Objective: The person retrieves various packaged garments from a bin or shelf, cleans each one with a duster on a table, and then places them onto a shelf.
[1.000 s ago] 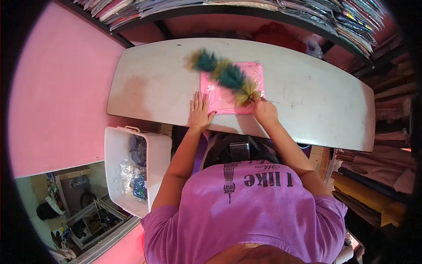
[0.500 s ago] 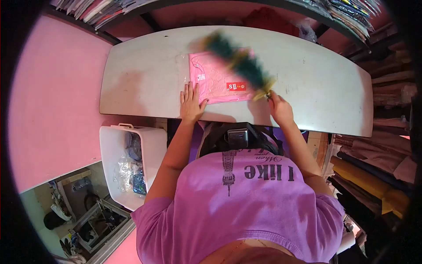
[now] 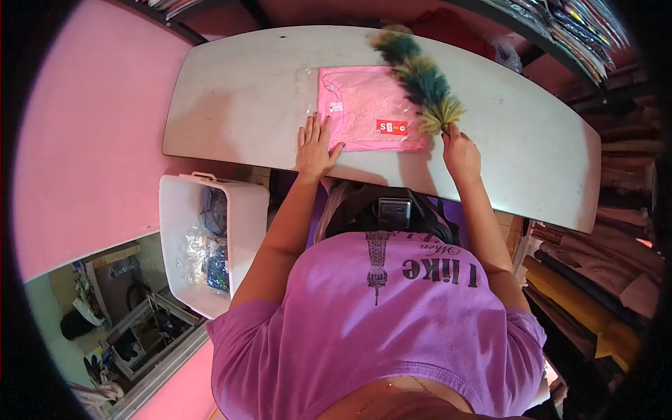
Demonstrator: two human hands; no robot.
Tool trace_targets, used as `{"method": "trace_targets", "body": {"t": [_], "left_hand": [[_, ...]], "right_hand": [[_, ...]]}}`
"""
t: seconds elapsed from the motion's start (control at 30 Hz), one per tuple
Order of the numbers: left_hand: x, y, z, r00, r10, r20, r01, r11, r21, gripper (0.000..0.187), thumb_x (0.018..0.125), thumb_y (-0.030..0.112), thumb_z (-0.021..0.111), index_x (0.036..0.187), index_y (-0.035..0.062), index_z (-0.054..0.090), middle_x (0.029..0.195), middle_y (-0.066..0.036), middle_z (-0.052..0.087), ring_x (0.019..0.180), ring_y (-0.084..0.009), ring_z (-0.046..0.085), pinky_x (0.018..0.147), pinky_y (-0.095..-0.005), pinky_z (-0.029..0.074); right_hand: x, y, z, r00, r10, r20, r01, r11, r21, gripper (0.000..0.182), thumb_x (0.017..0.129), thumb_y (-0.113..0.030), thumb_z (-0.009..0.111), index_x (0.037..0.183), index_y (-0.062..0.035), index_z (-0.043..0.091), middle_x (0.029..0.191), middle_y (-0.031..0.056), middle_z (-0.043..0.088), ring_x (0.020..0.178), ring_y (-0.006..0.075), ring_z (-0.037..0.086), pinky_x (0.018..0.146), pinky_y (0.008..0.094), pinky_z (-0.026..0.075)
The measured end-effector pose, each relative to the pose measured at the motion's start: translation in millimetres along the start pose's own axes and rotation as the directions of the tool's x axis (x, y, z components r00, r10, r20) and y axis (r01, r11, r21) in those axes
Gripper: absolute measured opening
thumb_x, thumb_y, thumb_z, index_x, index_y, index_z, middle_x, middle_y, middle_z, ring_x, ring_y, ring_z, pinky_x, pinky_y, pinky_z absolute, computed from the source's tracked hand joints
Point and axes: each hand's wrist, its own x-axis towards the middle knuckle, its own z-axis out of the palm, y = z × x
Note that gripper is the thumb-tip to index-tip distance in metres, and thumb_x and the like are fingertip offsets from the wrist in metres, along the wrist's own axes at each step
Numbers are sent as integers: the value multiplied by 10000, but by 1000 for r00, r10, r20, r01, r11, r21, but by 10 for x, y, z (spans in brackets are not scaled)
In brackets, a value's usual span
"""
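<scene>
A folded pink shirt in a clear plastic bag (image 3: pixel 371 98) lies flat on the white table (image 3: pixel 238 91). On its lower right part is a red label (image 3: pixel 391 127) marked S. My left hand (image 3: pixel 317 148) rests with fingers spread on the bag's lower left corner and the table beside it. My right hand (image 3: pixel 461 155) is closed round the handle end of a green and yellow feather duster (image 3: pixel 425 84). The duster slants up and to the left, over the right edge of the bag. My fingers hide its handle.
Left of my body, below the table edge, stands a white plastic bin (image 3: pixel 248 210) with plastic-wrapped items inside. Shelves with packed garments (image 3: pixel 567 35) run above the table's far side. Folded fabrics (image 3: pixel 595 308) are stacked at the right. A pink wall (image 3: pixel 91 140) bounds the left.
The duster was blurred by motion and lay across the bag's middle; now it is sharper and further right, at the bag's right edge. My left hand stays on the bag. The camera view has shifted slightly.
</scene>
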Motion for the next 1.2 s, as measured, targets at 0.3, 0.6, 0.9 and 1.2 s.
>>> {"method": "trace_targets", "body": {"t": [0.3, 0.6, 0.9, 1.2], "left_hand": [[-14, -5, -25, 1000, 5, 10, -5, 1000, -19, 734, 814, 387, 524, 1409, 83, 220, 1459, -159, 202, 1355, -308, 164, 1084, -474, 128], [-59, -215, 121, 943, -25, -332, -138, 879, -457, 927, 780, 541, 538, 1426, 54, 87, 1425, -328, -66, 1328, -483, 4, 1055, -561, 85], [-7, -10, -26, 999, -38, -10, 38, 999, -1, 650, 762, 460, 586, 1350, 268, 386, 1454, -226, 132, 1337, -436, 88, 1035, -609, 109], [-145, -63, -138, 979, -49, -195, 37, 997, -65, 517, 819, 324, 579, 1292, 156, 453, 1402, -210, 288, 1320, -374, 229, 1033, -548, 215]], "right_hand": [[318, -487, 241, 955, -212, 210, 222, 975, -29, 289, 834, -184, 464, 1089, -58, 510, 875, 205, 623, 737, 371, 629, 647, 468, 508], [-464, -146, 501, 822, -550, 147, 520, 831, 199, 291, 831, -186, 496, 1097, -68, 509, 828, 185, 614, 638, 339, 619, 537, 455, 493], [-249, 230, 314, 996, -24, -87, 41, 980, 195, 353, 848, -205, 515, 1182, -90, 512, 839, 168, 614, 689, 369, 612, 597, 454, 501], [-90, 873, 338, 971, 232, 51, -236, 969, 69, 355, 860, -295, 493, 1157, -103, 528, 795, 236, 618, 735, 420, 602, 653, 527, 470]]}}
